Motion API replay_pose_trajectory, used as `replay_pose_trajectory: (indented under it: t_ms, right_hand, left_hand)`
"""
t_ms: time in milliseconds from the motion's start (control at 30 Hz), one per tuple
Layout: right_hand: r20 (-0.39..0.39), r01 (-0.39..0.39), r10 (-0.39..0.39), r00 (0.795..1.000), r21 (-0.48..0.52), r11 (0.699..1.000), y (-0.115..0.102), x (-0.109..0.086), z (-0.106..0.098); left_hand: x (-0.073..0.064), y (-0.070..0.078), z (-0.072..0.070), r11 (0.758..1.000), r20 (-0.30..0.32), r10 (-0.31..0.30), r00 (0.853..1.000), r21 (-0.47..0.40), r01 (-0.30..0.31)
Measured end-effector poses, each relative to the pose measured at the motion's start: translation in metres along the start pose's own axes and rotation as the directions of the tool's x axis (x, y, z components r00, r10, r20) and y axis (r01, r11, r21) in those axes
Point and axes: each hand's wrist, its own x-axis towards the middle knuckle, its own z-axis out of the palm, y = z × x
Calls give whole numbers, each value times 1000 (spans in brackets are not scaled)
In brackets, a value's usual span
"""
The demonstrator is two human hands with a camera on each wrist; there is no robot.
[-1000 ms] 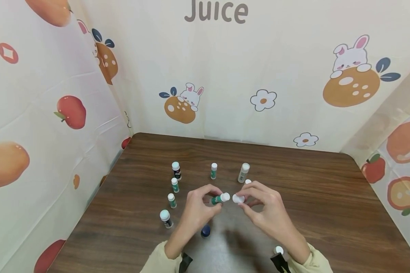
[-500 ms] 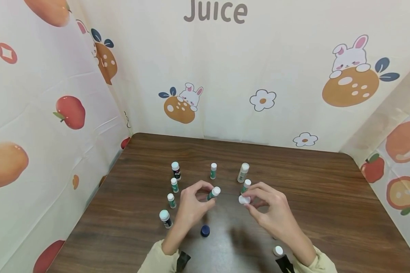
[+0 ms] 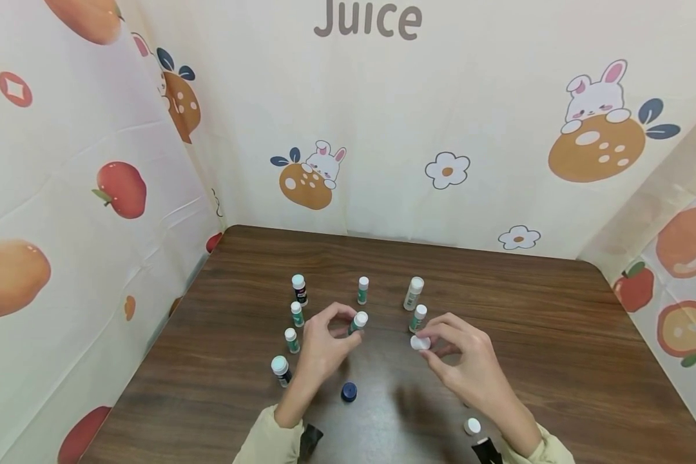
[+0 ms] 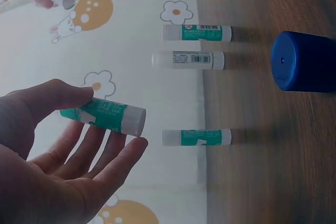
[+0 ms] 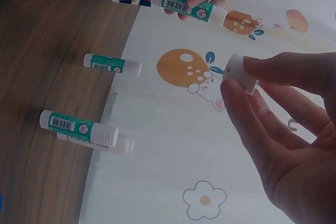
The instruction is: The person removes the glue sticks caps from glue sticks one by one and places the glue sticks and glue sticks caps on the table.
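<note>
Left hand (image 3: 325, 348) pinches a glue stick (image 4: 105, 115); right hand (image 3: 465, 354) pinches a white cap (image 5: 240, 73), grips closed to their widths. Right's fingertip-only hold could slip, dropping the cap.

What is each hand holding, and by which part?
Left hand: a green-labelled tube, by its barrel. Right hand: a white cap, pinched by its sides.

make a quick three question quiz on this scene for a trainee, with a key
1. What is the left grip holding?
2. True or false: the right grip pinches a white cap.
3. The blue cap is: a) in the left grip, b) in the right grip, c) on the table.

Key: 1. A green-labelled stick. 2. True. 3. c.
</note>
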Motion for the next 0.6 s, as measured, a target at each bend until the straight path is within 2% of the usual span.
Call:
replay_pose_trajectory:
  t_ms: [300, 467, 600]
  right_hand:
    - [-7, -28, 28, 1000, -26, 999, 3, -8, -5]
    - [-21, -33, 32, 999, -30, 999, 6, -13, -8]
    - [-25, -44, 43, 999, -37, 998, 8, -18, -12]
  left_hand:
    - [7, -6, 0, 998, -69, -35, 997, -48, 32]
    - [10, -11, 0, 999, -93, -39, 995, -41, 36]
    - [14, -15, 1, 998, -112, -64, 992, -33, 61]
